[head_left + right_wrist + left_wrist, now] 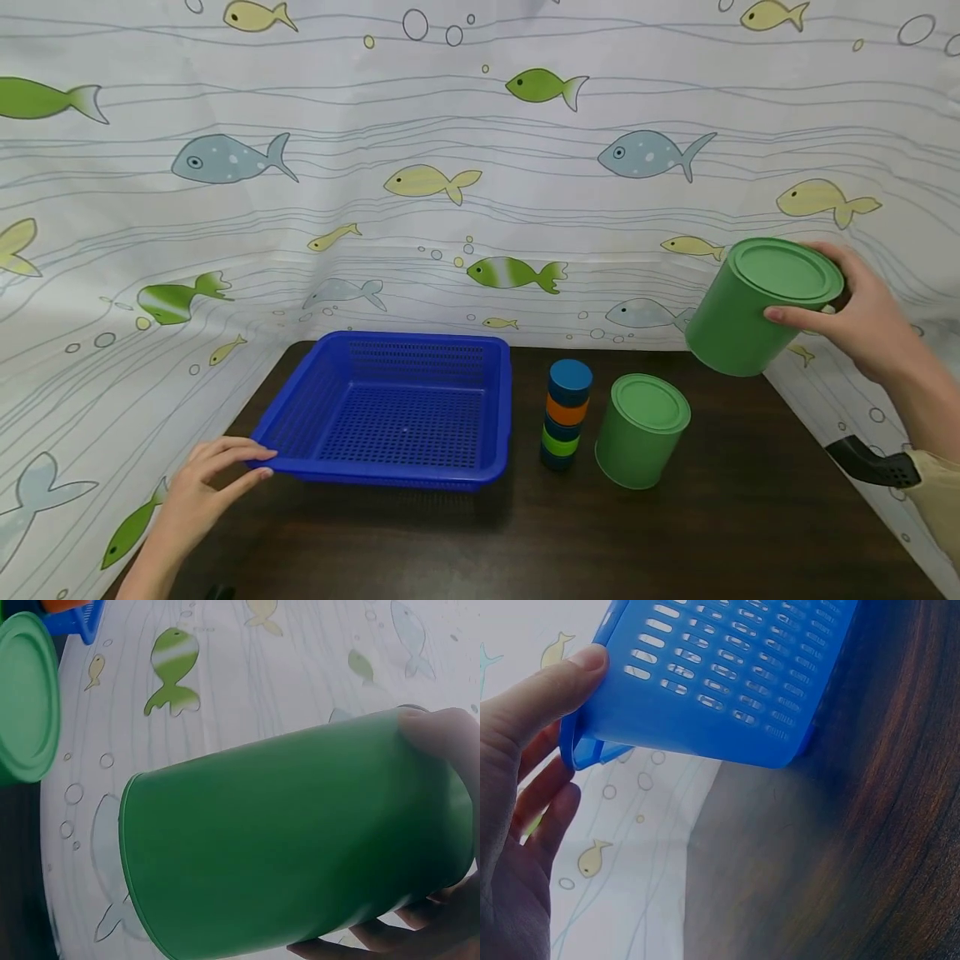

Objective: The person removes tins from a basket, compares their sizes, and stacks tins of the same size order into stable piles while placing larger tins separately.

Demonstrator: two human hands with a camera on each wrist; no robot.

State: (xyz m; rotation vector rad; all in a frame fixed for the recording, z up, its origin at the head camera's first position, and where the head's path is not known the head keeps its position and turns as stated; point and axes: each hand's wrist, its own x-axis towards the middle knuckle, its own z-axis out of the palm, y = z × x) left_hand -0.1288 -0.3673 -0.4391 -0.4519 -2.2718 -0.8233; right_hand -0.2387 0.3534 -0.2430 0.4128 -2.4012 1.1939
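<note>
On the left of the head view, my left hand pinches the near left corner of a blue plastic basket. The left wrist view shows the thumb on the outside of the basket's slotted wall, with the fingers behind the rim. Over at the right, my right hand grips a green lidded can near its top. That can is tilted and held up off the table. In the right wrist view the can's side fills the middle, and part of the hand is cut off.
A second green can stands upright on the dark wooden table. Just left of it is a round stack in blue, orange and lime bands. Behind and at both sides hangs a white sheet printed with fish.
</note>
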